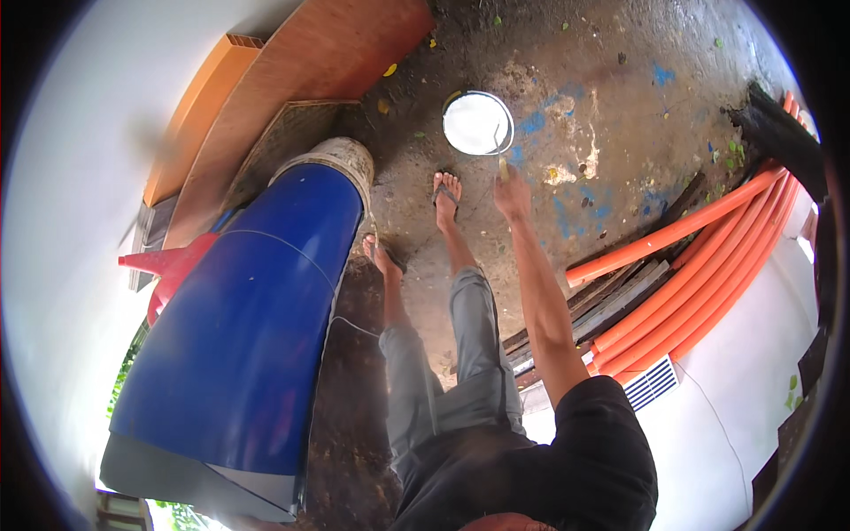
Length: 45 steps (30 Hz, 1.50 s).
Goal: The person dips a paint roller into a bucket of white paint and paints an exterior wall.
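Note:
My right hand (512,194) is closed around the yellowish handle (504,169) of a tool with a thin bent metal rod, probably a paint roller frame. The rod reaches over the near rim of a round bucket (473,123) filled with a bright white substance, and its far end meets the white. Whatever sits at the end of the rod cannot be made out. The bucket stands on the stained concrete floor, just beyond my sandalled feet. My left hand is out of view.
At left, a large rolled blue sheet (265,299) stands in a dirty white bucket (345,159), beside a red plastic object (176,265) and leaning wooden boards (312,60). Orange pipes (717,292) and wooden planks (617,299) lie along the right wall. Leaves dot the floor.

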Available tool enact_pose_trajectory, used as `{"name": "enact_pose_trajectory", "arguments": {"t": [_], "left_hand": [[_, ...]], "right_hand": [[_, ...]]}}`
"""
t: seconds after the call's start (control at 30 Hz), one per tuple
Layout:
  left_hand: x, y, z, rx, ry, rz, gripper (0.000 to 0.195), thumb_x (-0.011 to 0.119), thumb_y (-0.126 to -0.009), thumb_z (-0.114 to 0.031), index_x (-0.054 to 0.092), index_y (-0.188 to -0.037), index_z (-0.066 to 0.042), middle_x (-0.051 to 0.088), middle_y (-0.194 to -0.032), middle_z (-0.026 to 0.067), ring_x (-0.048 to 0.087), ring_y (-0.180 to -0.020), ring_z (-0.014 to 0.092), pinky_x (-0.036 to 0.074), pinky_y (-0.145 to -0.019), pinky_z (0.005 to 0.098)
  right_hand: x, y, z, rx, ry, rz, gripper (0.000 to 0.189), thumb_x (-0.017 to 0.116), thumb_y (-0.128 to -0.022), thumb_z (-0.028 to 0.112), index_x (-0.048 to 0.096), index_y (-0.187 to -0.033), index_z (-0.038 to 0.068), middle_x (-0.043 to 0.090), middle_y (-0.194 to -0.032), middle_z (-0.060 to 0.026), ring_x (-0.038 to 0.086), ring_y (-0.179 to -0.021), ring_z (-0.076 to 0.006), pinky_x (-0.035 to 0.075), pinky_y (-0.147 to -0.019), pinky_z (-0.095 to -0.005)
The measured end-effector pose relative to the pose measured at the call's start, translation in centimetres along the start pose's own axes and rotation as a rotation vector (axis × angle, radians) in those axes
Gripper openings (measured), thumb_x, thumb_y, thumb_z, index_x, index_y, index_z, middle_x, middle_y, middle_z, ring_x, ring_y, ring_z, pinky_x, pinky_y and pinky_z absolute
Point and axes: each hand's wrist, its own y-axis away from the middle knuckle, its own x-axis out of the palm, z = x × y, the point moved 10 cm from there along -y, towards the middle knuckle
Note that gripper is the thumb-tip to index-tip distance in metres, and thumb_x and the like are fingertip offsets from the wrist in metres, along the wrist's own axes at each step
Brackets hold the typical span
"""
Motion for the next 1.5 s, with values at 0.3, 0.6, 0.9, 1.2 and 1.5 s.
{"name": "enact_pose_trajectory", "arguments": {"t": [0.3,0.6,0.9,1.2,1.5], "left_hand": [[0.6,-0.6,-0.4,0.019,-0.025,0.008,0.078,0.035,-0.1,-0.057,0.026,-0.153,0.0,0.037,-0.152,0.0256,0.04,-0.14,0.036,0.029,-0.12,0.0474],[0.6,-0.7,-1.0,0.04,-0.038,0.016,0.077,0.036,-0.1,-0.055,0.026,-0.153,0.0,0.037,-0.152,0.0254,0.041,-0.14,0.036,0.031,-0.119,0.047],[0.1,-1.0,-1.5,0.069,-0.044,0.007,0.076,0.036,-0.1,-0.053,0.025,-0.153,0.0,0.037,-0.153,0.0252,0.041,-0.139,0.036,0.032,-0.118,0.0466],[-0.1,-1.5,-1.9,0.113,-0.038,0.003,0.075,0.037,-0.101,-0.052,0.025,-0.154,0.0,0.036,-0.153,0.025,0.041,-0.139,0.036,0.033,-0.117,0.0462],[0.2,-2.1,-2.2,0.144,-0.032,0.004,0.074,0.037,-0.101,-0.05,0.024,-0.154,0.0,0.036,-0.153,0.0247,0.042,-0.139,0.035,0.034,-0.116,0.0458]], "right_hand": [[1.3,-0.6,-1.9,-0.041,0.091,0.045,0.035,0.057,-0.092,0.026,0.06,-0.118,0.004,0.067,-0.108,-0.0253,0.063,-0.102,-0.0467,0.05,-0.087,-0.0546],[0.8,-1.1,0.4,0.001,0.155,-0.039,0.037,0.06,-0.09,0.021,0.059,-0.123,0.004,0.068,-0.108,-0.0245,0.065,-0.101,-0.0442,0.053,-0.087,-0.0534],[2.8,1.9,-0.1,-0.143,0.238,-0.08,0.059,0.064,-0.087,0.014,0.047,-0.144,0.015,0.06,-0.121,-0.0171,0.065,-0.1,-0.0399,0.055,-0.082,-0.0502],[-0.6,5.9,-0.5,-0.164,0.142,-0.182,0.057,0.059,-0.086,0.007,0.05,-0.141,0.014,0.057,-0.12,-0.0175,0.065,-0.099,-0.0395,0.055,-0.078,-0.0494],[-0.5,6.5,0.1,-0.196,0.139,-0.174,0.06,0.062,-0.085,0.01,0.049,-0.143,0.018,0.06,-0.109,-0.0155,0.065,-0.092,-0.0397,0.055,-0.074,-0.049]]}}
